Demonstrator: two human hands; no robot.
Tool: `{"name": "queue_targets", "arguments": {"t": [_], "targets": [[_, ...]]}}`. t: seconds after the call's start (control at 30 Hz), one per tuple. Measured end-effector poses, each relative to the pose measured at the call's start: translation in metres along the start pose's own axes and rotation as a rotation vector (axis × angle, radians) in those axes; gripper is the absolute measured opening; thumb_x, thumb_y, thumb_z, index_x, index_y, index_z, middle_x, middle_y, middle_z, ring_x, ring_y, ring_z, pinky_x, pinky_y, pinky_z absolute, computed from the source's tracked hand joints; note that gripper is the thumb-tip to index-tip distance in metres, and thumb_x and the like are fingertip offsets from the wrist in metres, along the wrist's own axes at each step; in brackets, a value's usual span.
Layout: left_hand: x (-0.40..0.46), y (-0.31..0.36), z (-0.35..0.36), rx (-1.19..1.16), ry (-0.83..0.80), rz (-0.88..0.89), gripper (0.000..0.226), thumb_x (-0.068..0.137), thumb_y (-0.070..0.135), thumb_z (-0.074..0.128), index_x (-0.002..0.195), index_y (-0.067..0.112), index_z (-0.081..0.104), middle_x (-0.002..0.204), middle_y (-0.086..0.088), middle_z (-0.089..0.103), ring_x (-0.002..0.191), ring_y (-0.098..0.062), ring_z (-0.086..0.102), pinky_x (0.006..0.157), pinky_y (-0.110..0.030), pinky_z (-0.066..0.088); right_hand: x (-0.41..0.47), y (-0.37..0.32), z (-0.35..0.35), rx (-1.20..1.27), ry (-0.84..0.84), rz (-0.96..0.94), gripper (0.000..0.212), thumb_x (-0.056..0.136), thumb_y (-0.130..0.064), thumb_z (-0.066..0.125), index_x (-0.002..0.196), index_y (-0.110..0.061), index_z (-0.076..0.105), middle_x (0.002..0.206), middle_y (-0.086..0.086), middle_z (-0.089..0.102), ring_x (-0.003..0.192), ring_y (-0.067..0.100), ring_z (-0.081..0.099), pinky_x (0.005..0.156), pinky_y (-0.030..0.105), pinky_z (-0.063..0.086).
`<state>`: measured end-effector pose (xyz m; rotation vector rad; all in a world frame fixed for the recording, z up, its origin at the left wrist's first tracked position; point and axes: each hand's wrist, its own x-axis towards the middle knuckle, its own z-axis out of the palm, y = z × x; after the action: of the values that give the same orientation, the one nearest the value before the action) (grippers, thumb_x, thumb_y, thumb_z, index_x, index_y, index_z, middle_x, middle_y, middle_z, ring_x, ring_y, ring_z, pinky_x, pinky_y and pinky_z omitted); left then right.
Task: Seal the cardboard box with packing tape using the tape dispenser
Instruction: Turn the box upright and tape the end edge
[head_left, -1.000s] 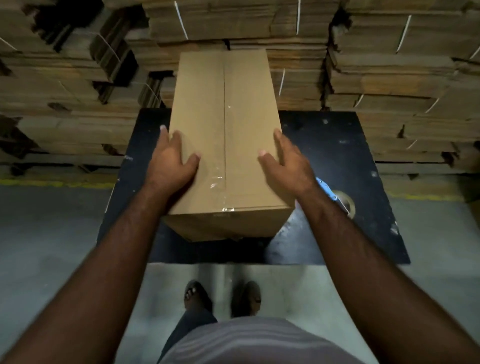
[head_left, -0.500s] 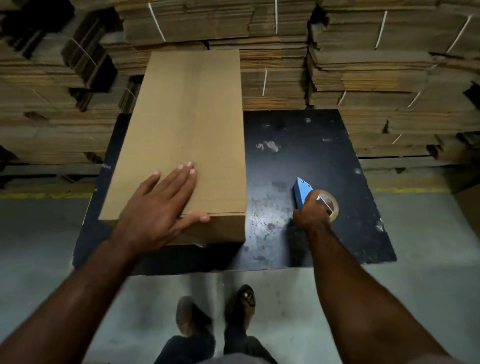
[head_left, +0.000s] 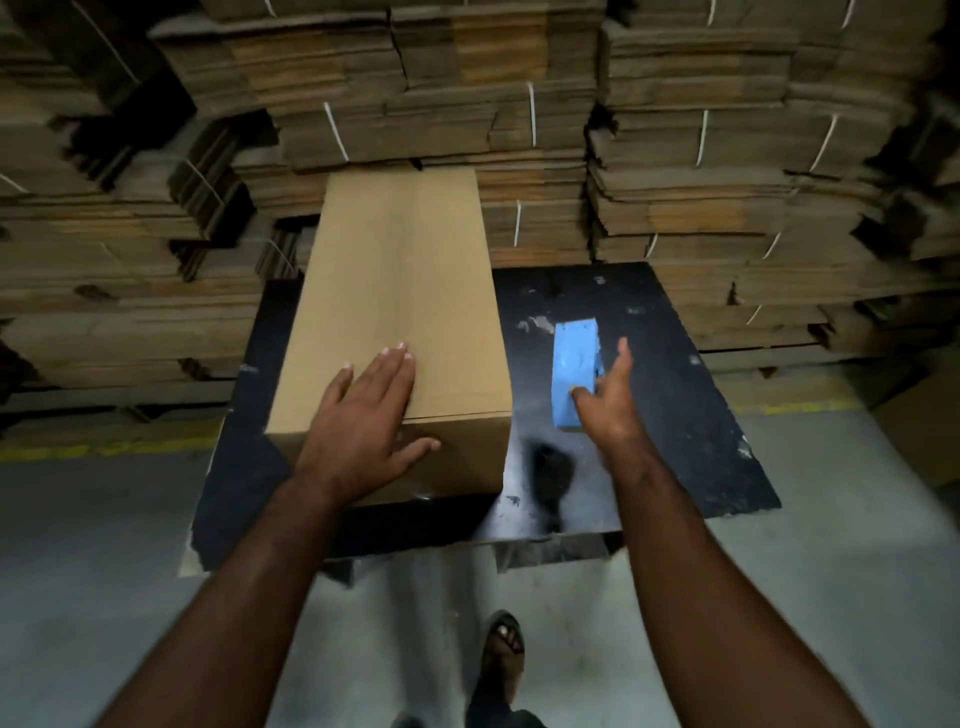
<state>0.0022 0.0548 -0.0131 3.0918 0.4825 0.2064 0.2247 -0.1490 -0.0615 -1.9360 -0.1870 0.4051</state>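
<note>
A tall plain cardboard box (head_left: 405, 291) lies lengthwise on the left half of a black table (head_left: 649, 415). Its upper face is bare cardboard with no tape showing. My left hand (head_left: 363, 426) rests flat on the box's near end, fingers spread, thumb over the front edge. To the right of the box, my right hand (head_left: 608, 400) holds the blue tape dispenser (head_left: 574, 374) above the table, thumb against its blue face and fingers behind it. The tape roll is hidden behind the dispenser and my hand.
Tied bundles of flattened cardboard (head_left: 675, 156) are stacked high behind the table and to both sides. The grey concrete floor (head_left: 104, 571) has a yellow line (head_left: 78, 452) along the stacks. My sandalled foot (head_left: 504, 644) stands under the table's near edge.
The box was turned so its taped face no longer shows. My right hand left the box, took the dispenser off the table and lifted it up and forward, blue face toward me.
</note>
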Motion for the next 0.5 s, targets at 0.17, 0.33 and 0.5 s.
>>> {"name": "queue_targets", "arguments": {"t": [0.17,0.33,0.5], "targets": [[-0.040,0.006,-0.012,-0.324,0.090,-0.102,0.092,0.084,0.070,0.038,0.155,0.013,0.026,0.162,-0.006,0.025,0.149,-0.021,0.023,0.120,-0.049,0.021,-0.065,-0.097,-0.034,0.306,-0.042,-0.196,0.075,0.088,0.009,0.049,0.151,-0.029,0.032,0.132,0.003,0.059,0.107,0.019,0.063,0.083,0.041,0.057],[-0.041,0.011,-0.073,-0.948,0.270,-0.340,0.044,0.095,0.045,0.059,0.125,0.013,0.064,0.123,-0.005,0.067,0.114,-0.021,0.061,0.087,-0.030,0.049,-0.137,-0.151,-0.028,0.529,-0.237,0.002,0.048,0.079,-0.007,0.044,0.119,-0.018,0.067,0.108,0.011,0.068,0.087,0.027,0.062,0.074,0.035,0.051],[-0.047,0.005,-0.128,-1.351,0.105,-0.558,0.056,0.101,0.050,0.041,0.088,0.005,0.073,0.078,-0.011,0.073,0.072,-0.024,0.069,0.064,-0.033,0.054,-0.192,-0.154,0.009,0.516,-0.559,0.111,0.045,0.094,-0.041,0.046,0.100,-0.009,0.077,0.082,0.008,0.069,0.056,0.018,0.062,0.050,0.026,0.050]]}}
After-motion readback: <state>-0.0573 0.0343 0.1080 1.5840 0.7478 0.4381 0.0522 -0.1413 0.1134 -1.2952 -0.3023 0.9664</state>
